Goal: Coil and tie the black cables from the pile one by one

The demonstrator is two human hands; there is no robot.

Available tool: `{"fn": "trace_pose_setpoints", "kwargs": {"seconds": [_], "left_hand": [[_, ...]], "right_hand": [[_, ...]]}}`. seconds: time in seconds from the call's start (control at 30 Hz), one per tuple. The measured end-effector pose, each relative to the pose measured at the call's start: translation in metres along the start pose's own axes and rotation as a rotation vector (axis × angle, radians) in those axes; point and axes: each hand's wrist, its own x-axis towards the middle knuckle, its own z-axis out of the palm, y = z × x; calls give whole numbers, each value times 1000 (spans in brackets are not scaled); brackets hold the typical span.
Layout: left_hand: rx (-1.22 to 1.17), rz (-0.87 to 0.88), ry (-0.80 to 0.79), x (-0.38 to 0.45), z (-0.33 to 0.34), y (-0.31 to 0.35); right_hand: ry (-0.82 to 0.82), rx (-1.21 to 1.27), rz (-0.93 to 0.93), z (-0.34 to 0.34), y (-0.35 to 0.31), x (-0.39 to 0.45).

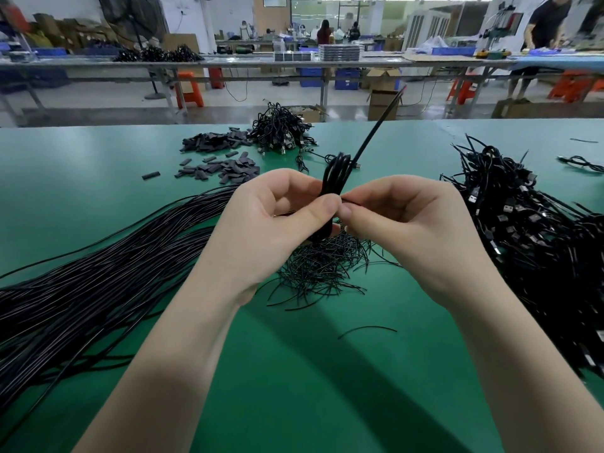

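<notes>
Above the green worktop (294, 371), left hand (277, 214) grips the coiled cable (335, 178); right hand (402, 214) pinches a thin tie (351, 201) at it; lower coil hidden

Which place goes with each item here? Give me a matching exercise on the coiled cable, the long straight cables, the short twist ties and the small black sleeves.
Items:
1. coiled cable
2. long straight cables
3. short twist ties
4. small black sleeves

Places:
A. heaped on the green mat, under the hands
B. far left of the mat, scattered in a loose heap
C. held upright between the left hand and the right hand
D. spread across the mat's left side

Pairs: 1-C, 2-D, 3-A, 4-B
</notes>
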Motion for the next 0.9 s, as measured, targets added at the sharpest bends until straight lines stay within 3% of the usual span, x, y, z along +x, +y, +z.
{"fn": "trace_pose_setpoints", "kwargs": {"seconds": [0.1, 0.27, 0.47, 0.73, 0.9], "left_hand": [[0, -3, -11, -1, 1, 2], [-67, -102, 22, 0, 2, 3], [59, -127, 41, 2, -3, 5], [-81, -376, -85, 3, -8, 8], [-336, -436, -198, 4, -10, 7]], "right_hand": [[50, -100, -123, 1, 0, -2], [173, -557, -492, 9, 3, -3], [142, -744, -661, 10, 8, -3], [43, -838, -757, 7, 3, -3], [4, -642, -695, 4, -4, -2]]}}
